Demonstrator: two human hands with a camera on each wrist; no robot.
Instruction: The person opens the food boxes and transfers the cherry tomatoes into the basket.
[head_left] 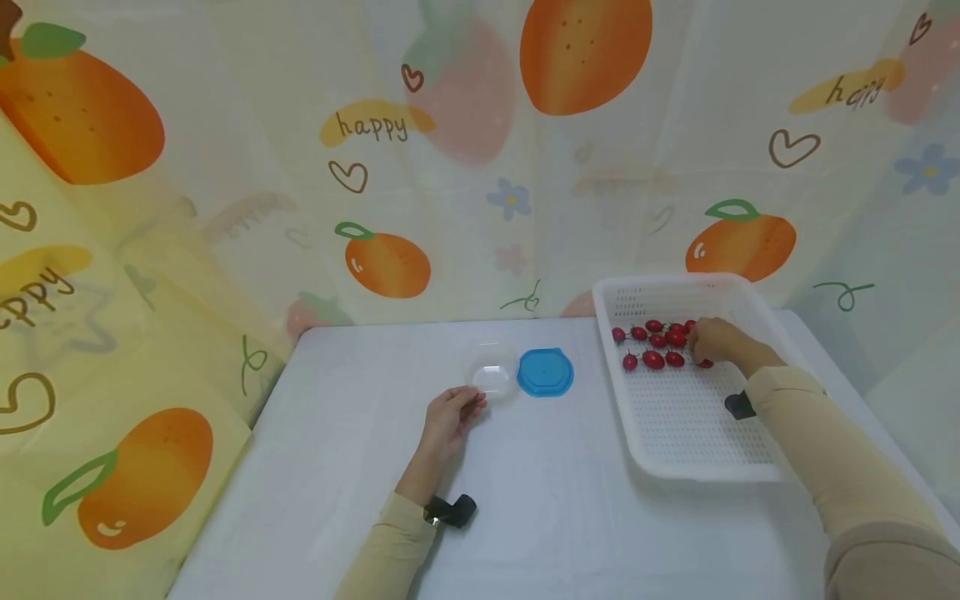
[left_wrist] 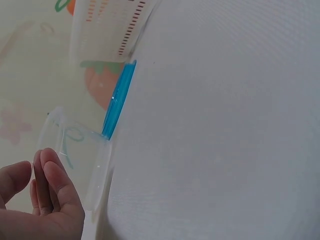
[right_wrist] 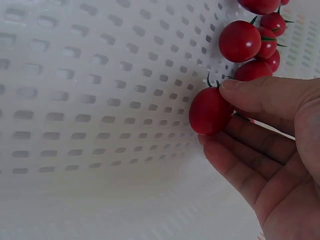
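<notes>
In the head view my left hand [head_left: 450, 417] is at the near rim of a clear plastic container [head_left: 492, 379], pinching that rim between thumb and fingers. A blue lid [head_left: 545, 372] lies flat just right of the container. My right hand [head_left: 720, 342] reaches into a white perforated basket [head_left: 637, 442]. From the right wrist view, thumb and fingers grip a red cherry tomato [right_wrist: 210, 111] with a green stem, low over the basket floor. Several other cherry tomatoes [right_wrist: 240, 41] lie just beyond it.
A white cloth-covered table [head_left: 322, 492] carries everything. A fruit-printed curtain [head_left: 465, 208] hangs behind the table and along the left. The basket's raised walls surround the tomatoes at the table's right side.
</notes>
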